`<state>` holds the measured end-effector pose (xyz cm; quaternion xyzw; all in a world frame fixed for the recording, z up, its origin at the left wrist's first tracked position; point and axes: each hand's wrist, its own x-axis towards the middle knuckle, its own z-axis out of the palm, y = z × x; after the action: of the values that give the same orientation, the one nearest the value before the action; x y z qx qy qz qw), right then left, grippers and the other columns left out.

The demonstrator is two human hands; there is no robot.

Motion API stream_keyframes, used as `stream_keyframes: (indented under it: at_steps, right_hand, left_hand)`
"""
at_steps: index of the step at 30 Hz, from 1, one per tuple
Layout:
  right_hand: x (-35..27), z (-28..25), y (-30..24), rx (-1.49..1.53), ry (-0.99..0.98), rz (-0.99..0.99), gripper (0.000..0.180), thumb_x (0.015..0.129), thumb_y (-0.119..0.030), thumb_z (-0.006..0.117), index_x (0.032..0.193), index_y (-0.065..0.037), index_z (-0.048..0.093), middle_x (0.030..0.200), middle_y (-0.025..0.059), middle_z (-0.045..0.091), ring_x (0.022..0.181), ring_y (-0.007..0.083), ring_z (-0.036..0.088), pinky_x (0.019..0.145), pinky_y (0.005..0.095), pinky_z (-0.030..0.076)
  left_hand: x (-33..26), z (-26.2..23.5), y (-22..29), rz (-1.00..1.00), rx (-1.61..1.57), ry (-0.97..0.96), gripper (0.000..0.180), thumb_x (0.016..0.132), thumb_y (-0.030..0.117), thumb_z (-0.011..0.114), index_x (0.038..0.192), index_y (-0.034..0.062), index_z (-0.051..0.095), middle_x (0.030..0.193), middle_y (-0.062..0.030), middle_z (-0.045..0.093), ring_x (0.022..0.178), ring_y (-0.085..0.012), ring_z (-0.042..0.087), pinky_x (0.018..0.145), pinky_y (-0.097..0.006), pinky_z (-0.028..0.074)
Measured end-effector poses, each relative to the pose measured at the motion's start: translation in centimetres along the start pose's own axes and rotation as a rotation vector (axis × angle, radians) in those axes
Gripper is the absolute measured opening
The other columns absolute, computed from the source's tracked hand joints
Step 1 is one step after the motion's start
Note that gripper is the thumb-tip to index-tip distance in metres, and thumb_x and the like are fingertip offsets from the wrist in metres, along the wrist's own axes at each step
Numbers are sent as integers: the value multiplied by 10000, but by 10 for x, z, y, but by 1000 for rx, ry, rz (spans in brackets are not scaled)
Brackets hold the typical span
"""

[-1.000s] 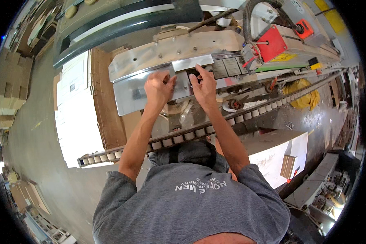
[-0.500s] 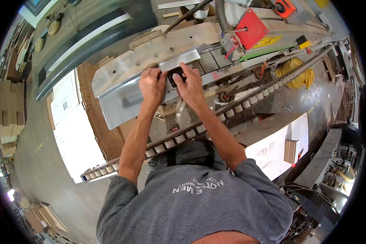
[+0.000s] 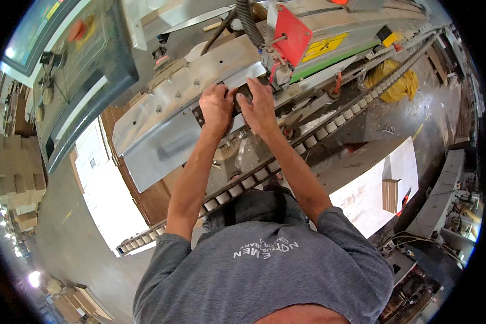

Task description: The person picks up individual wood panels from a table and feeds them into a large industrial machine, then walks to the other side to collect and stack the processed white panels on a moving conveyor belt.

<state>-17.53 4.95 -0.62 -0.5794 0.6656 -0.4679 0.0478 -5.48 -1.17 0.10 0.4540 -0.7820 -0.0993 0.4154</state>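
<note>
Both my hands are at the bed of a long edge machine, close side by side. My left hand (image 3: 216,106), fingers curled down, rests at the right end of a bent sheet-metal guard (image 3: 164,148). Right beside it, my right hand (image 3: 258,105) has its fingers bent over the track, its thumb toward the left one. Between them sits a small dark piece, mostly covered by the fingers; its kind cannot be made out. Just beyond the fingertips lies a bright metal strip (image 3: 252,71).
A roller rail (image 3: 262,174) crosses in front of me. To the right stand a red plate (image 3: 293,36) and a ribbed hose (image 3: 247,22). White panels (image 3: 110,189) lie on the left, another white panel (image 3: 367,189) on the right. A control console (image 3: 91,81) stands far left; a yellow bag (image 3: 392,80) lies beyond the rail.
My hands have shifted slightly to the right along the machine and closer together, nearer the red plate. The whole view has turned somewhat, and more of the console shows.
</note>
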Motion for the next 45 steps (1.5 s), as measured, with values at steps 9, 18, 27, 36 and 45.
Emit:
stream_keyframes:
  at_steps: [9,18,27,36,45]
  right_hand:
    - [-39,-101,-4,136,-148,80,438,916,-141,626,1314,19,537,1268,242,580,1076,395,559,967,487,435]
    - [-166,-303,103,-324,208,463,360,859,-39,656,1218,-51,636,1151,210,645,1031,358,602,944,452,490]
    - [-274,-516,234,-1160,43,890,597,739,-174,789,1289,-54,588,1264,118,619,1210,352,486,1005,477,413]
    - [-277,-504,226,-1031,-50,686,304,811,-131,707,1087,-10,669,819,215,643,832,387,602,796,456,444]
    - [-89,-268,23,-290,-257,39,399,838,-155,666,1193,23,632,1009,195,626,1006,362,534,967,460,435]
  left_hand:
    - [39,58,41,92,-14,-156,130,810,137,715,786,26,653,807,-199,643,786,-412,617,679,-495,477]
    - [-29,-61,-15,-128,-59,-83,206,901,114,710,1015,-56,729,879,-163,736,767,-197,689,699,-322,562]
    - [-70,-29,25,-247,-338,-137,165,902,89,711,989,-48,736,785,-76,697,674,-108,590,597,-255,495]
    - [-102,-38,60,-286,-306,-249,170,898,101,711,973,-50,726,768,-69,683,654,-111,577,589,-272,477]
    - [-120,-79,64,-352,-328,-169,143,888,89,710,954,-38,725,736,-73,654,652,-93,552,590,-256,448]
